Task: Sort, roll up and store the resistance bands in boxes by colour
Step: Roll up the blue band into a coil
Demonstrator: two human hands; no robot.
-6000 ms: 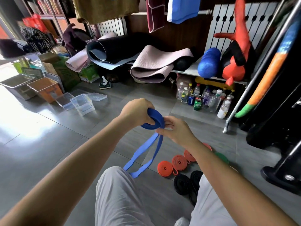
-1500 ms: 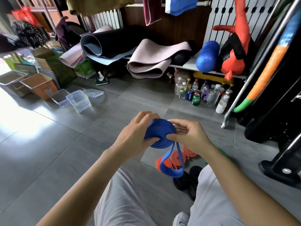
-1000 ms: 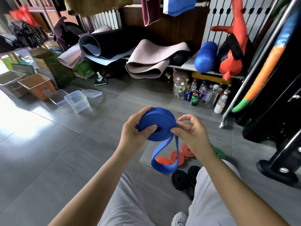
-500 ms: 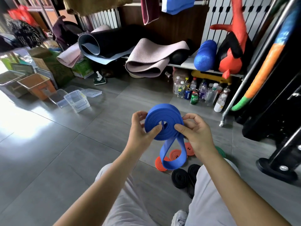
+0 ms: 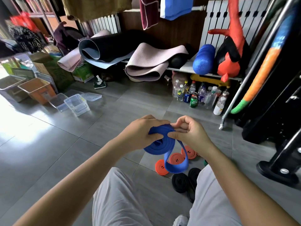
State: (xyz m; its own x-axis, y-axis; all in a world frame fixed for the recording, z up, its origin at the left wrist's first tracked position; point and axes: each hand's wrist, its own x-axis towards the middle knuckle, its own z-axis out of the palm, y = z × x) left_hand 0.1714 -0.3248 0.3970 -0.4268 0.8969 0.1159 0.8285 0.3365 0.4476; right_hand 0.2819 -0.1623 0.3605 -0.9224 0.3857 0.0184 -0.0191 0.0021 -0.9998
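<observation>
Far left on the grey tiled floor (image 5: pixel 48 144): a grey bin (image 5: pixel 11 95) and an orange bin (image 5: pixel 40 95) side by side, then clear plastic boxes (image 5: pixel 76 104) just beside them, with a flat clear lid (image 5: pixel 91 96) behind. Further back, a rolled dark mat (image 5: pixel 117 44) and a folded pink mat (image 5: pixel 146 67). In the middle, held up above the floor between knees in light trousers (image 5: pixel 120 201): the blue resistance band (image 5: pixel 158 146), mostly wound into a flat coil, a short loop of loose tail hanging under it. Gripping the coil, the left hand (image 5: pixel 140 132), fingers curled over the top edge and thumb pressed on the near face. Just beside it, pinching the strap where the tail leaves the coil, the right hand (image 5: pixel 192 134), thumb and forefinger closed on the band, the other fingers curled in. Below the hands, lying on the floor: three orange rolled bands (image 5: pixel 176 158) in a row, partly hidden behind the blue tail, and nearer, black rolled bands (image 5: pixel 180 182) side by side against the right trouser leg. Further right at the back: bottles and cans (image 5: pixel 193 95) standing under a low shelf, a blue foam roller (image 5: pixel 203 60) on it, a red and black figure (image 5: pixel 231 53) next to that, a slanted metal pole (image 5: pixel 234 101), and at far right a black stand base (image 5: pixel 276 173).
</observation>
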